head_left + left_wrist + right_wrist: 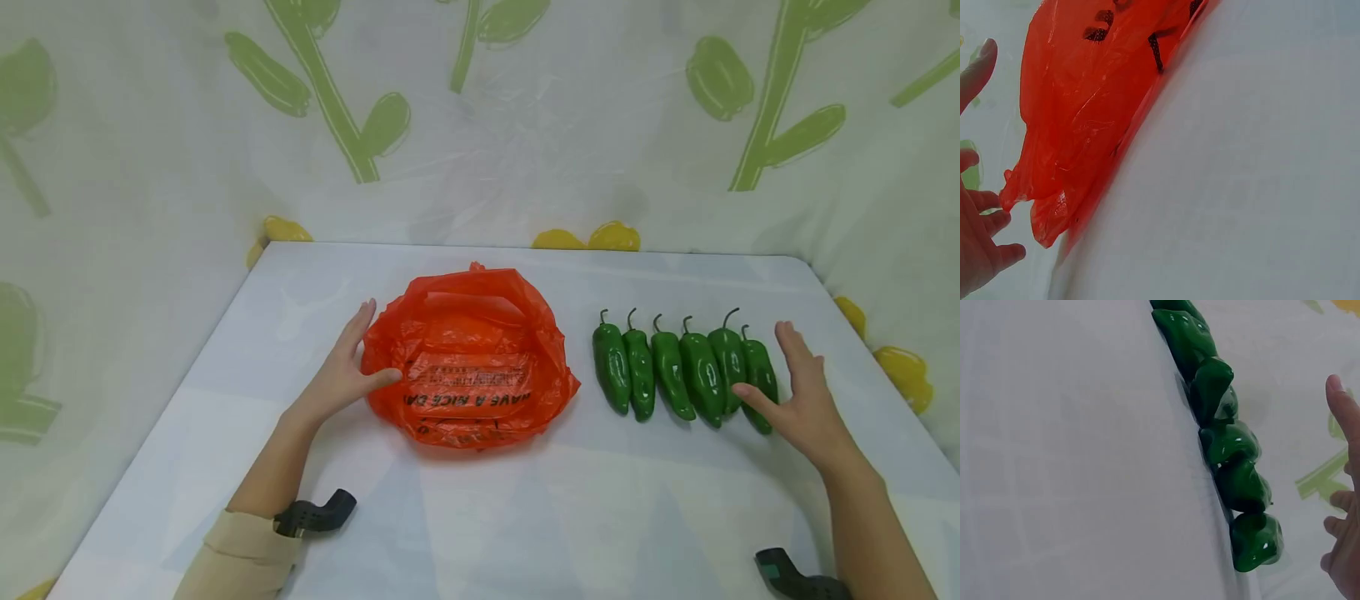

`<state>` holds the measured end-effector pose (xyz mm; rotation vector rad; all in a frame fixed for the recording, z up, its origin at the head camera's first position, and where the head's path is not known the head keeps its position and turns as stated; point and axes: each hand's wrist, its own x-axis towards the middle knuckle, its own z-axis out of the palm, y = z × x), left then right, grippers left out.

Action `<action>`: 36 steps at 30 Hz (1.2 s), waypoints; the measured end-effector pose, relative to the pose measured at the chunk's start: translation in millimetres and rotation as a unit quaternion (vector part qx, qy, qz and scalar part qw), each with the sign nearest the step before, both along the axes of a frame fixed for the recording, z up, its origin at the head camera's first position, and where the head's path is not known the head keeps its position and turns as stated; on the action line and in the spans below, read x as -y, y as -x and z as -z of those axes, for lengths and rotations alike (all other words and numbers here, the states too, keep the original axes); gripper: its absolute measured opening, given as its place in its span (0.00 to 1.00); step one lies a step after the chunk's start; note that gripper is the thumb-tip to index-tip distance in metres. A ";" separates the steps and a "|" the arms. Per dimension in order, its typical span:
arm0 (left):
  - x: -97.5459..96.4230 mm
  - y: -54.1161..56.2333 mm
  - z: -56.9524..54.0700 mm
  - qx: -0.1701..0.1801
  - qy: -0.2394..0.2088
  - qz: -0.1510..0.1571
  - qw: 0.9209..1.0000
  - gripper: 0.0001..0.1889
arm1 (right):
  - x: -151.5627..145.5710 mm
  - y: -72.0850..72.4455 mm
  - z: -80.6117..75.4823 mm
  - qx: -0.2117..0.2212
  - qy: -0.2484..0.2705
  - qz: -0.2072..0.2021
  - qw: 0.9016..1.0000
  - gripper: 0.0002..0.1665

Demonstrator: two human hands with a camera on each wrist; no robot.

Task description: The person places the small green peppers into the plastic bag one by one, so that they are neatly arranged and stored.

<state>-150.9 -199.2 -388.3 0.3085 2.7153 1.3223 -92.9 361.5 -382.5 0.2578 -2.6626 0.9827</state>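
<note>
1. We see a leaf-patterned sheet point(562, 133) behind the white table point(525, 517).
2. Six green peppers point(701, 371) lie in a row on the table, right of the red plastic bag point(468, 375); the thumb of our right hand point(810, 408) partly hides the last one.
3. We cannot tell what the bag holds.
4. Our left hand point(341, 375) is beside the bag; both hands' thumbs spread from the fingers.

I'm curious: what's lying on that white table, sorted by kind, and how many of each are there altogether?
Long, glossy green peppers with thin stems: 6
Crinkled red-orange plastic bag with black printing: 1
Total: 7
</note>
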 end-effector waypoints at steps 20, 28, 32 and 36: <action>10.7 5.2 25.3 0.003 -0.023 0.034 0.999 0.50 | -11.3 -1.5 20.2 0.095 0.053 0.050 0.993 0.58; 13.6 7.0 31.2 0.026 -0.061 0.053 0.996 0.45 | -19.8 -2.7 32.1 0.093 0.061 0.047 0.993 0.56; 13.8 8.6 33.3 0.031 -0.067 0.053 0.996 0.46 | -23.5 -2.8 36.5 0.099 0.060 0.051 0.992 0.55; 13.6 8.9 34.4 0.045 -0.069 0.054 0.995 0.48 | -27.2 -6.0 39.1 0.125 0.051 0.066 0.989 0.53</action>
